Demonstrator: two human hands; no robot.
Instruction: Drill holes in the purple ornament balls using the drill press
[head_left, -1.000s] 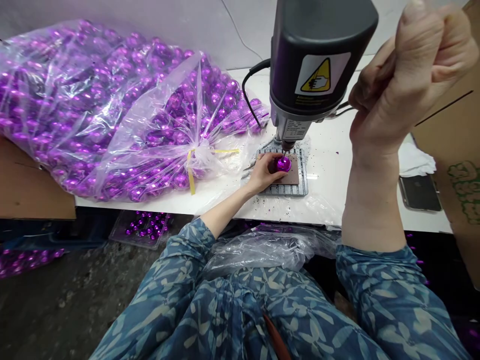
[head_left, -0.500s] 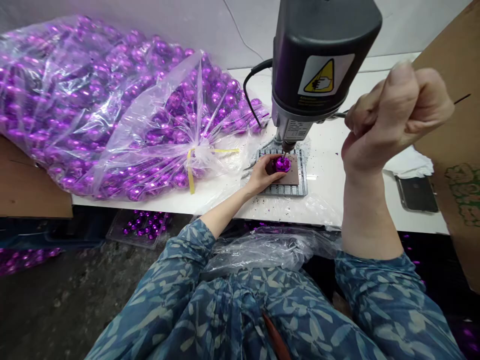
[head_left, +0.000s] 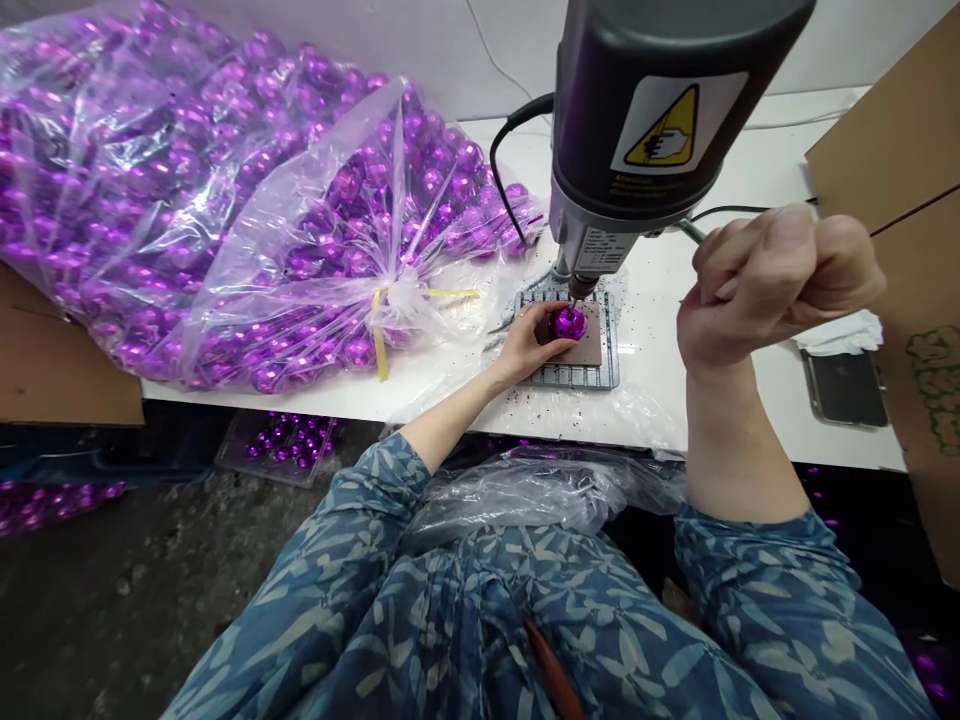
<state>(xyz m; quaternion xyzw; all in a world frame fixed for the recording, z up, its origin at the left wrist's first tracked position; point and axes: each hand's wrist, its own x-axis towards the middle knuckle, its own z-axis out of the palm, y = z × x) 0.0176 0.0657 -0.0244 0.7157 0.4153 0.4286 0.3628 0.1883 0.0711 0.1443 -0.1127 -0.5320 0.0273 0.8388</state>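
A shiny purple faceted ball (head_left: 568, 323) sits on a brown board (head_left: 588, 350) over the grey slotted base (head_left: 609, 372) of a small bench drill press (head_left: 600, 215). My left hand (head_left: 529, 345) is closed around the ball's left side, thumb in front and fingers behind. Directly above, the drill bit (head_left: 574, 303) meets the top of the ball; whether it is inside cannot be made out. To the right of the machine, my right hand (head_left: 772, 280) is raised in a fist around the drill press lever (head_left: 691, 231), whose grip end is hidden by the fingers.
A large clear bag of purple balls (head_left: 247, 200), tied with yellow strip, fills the left of the white table (head_left: 652, 400). A phone (head_left: 847, 388) lies beneath white tissue (head_left: 844, 332), near cardboard boxes (head_left: 885, 150). Below the table edge is a tray of balls (head_left: 289, 440).
My right hand has come slightly down and left with the lever. My left hand keeps its hold on the ball under the bit. The view has shifted a little.
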